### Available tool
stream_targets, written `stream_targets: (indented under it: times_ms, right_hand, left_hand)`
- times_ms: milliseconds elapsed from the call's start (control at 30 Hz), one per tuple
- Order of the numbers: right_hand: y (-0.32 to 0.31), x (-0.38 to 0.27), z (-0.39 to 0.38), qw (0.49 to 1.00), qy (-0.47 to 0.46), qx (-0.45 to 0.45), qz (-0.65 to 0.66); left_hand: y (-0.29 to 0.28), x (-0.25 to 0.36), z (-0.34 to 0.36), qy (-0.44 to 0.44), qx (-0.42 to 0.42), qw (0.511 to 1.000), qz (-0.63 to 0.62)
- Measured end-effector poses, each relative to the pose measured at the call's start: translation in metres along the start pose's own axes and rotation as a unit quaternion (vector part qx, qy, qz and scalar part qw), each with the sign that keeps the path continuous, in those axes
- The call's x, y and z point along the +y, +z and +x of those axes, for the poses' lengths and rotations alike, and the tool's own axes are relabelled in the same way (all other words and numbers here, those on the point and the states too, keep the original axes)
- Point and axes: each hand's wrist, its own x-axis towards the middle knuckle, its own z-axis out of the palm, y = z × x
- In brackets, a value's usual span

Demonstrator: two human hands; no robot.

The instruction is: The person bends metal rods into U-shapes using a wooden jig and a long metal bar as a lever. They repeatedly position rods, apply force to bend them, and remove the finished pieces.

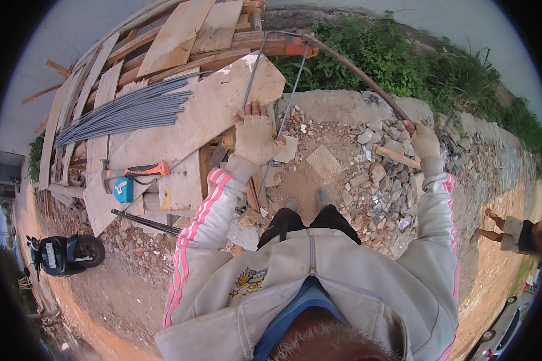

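My left hand (256, 138), in a fingerless pale work glove, grips a thin grey steel rod (256, 69) bent into a narrow U. One leg of it runs under my fingers, the other passes beside my thumb. The bend lies at the far end, by an orange-painted block (295, 44) on the timber. My right hand (426, 142), gloved too, is closed around the near end of a long rusty bar (358, 71). The bar's far end meets the bent rod at the block.
A bundle of straight steel rods (126, 111) lies on the plank bench (232, 90), with a hammer (147, 171) and a blue tape measure (123, 190). Rubble (379, 186) covers the ground around my feet. Weeds (373, 60) grow behind. A scooter (63, 256) stands left; a person (515, 234) is at right.
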Motion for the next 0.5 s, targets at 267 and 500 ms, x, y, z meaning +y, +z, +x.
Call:
stream_targets:
  times_ms: [267,500]
  right_hand:
    - [-0.008,-0.024,-0.024,1.000,0.027,-0.008,-0.003]
    - [-0.019,-0.048,-0.044,0.998,0.037,-0.023,0.047]
  left_hand:
    - [0.006,-0.009,0.000,0.042,0.004,0.999,0.019]
    - [0.019,-0.015,-0.004,0.071,0.045,0.995,0.047]
